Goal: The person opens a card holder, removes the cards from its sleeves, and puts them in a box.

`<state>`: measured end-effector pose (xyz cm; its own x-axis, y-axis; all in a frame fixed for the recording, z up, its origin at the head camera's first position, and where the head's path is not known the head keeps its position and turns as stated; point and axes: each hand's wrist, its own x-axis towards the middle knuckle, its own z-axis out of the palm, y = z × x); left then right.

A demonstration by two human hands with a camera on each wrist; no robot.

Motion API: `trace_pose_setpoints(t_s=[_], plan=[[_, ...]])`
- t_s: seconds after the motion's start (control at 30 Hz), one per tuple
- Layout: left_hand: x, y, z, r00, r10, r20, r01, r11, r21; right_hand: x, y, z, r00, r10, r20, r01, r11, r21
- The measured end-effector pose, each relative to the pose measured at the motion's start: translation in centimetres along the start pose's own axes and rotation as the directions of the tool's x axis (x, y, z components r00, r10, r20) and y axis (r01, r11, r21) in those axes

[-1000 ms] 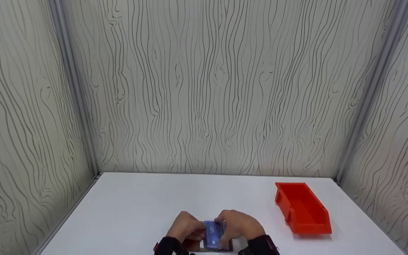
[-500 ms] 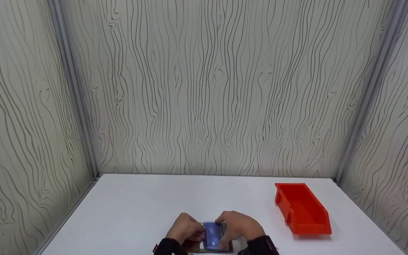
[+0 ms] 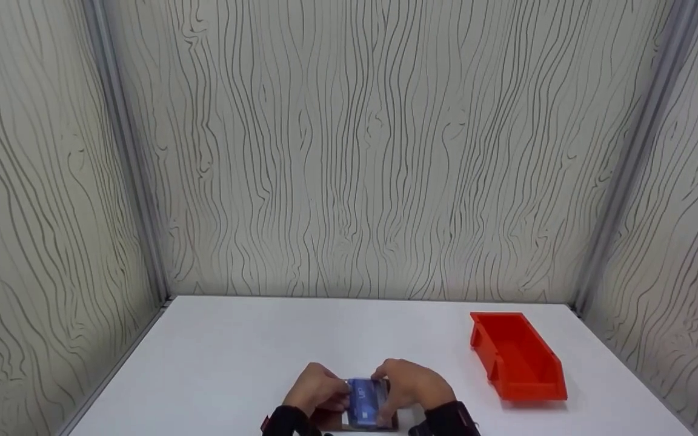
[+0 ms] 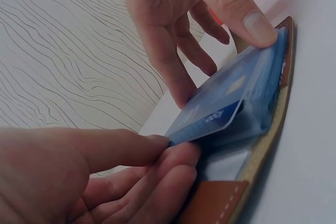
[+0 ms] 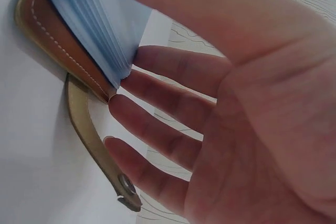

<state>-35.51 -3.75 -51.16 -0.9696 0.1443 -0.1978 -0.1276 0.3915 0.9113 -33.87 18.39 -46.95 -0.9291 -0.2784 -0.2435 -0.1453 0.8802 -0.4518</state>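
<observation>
An open brown leather card holder point(image 4: 212, 200) with white stitching lies on the white table. Inside it is a stack of clear bluish plastic sleeves point(image 5: 94, 17). The top sleeve shows a blue bank card point(image 4: 226, 95) with a chip, its near edge lifted off the stack. My left hand point(image 3: 319, 387) pinches the left edge of that card sleeve between thumb and forefinger. Across the sleeves reaches my right hand point(image 3: 412, 384), thumb on the near end and fingertips at the far end, gripping the stack. A strap point(image 5: 89, 124) with a metal snap hangs from the holder beside my right fingers.
An empty red plastic bin point(image 3: 518, 357) stands on the right side of the white table point(image 3: 234, 345). Panels point(image 3: 349, 151) with a wood-grain line pattern enclose the table at the back and both sides.
My right thumb and fingertips have shifted slightly to the right over the sleeves. The left hand keeps its pinch in nearly the same spot.
</observation>
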Motion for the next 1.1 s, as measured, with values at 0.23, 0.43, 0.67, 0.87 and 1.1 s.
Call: trace_pose_setpoints(t_s=[0.23,0.43,0.67,0.87,1.1], plan=[[-0.1,-0.1,-0.1,1.000,0.013,-0.002,-0.013,1.000,-0.003,0.2,-1.1,0.0,0.998,-0.063,-0.023,0.061,0.996,-0.067],[-0.1,-0.2,-0.1,0.999,0.040,0.018,-0.040,0.998,-0.045,0.4,-1.2,0.4,0.997,-0.074,-0.029,0.071,0.994,-0.088],[-0.1,-0.3,-0.1,0.999,0.036,0.026,-0.035,0.998,-0.059,0.6,-1.0,0.3,0.998,-0.054,-0.019,0.053,0.996,-0.079],[-0.2,-0.2,-0.3,0.999,0.035,0.032,-0.032,0.997,-0.071,0.5,-0.8,0.2,0.999,-0.047,-0.006,0.047,0.998,-0.037],[-0.3,0.0,-0.7,1.000,-0.010,0.023,0.011,0.997,-0.080,0.7,-0.8,0.3,0.999,-0.044,-0.003,0.043,0.998,-0.034]])
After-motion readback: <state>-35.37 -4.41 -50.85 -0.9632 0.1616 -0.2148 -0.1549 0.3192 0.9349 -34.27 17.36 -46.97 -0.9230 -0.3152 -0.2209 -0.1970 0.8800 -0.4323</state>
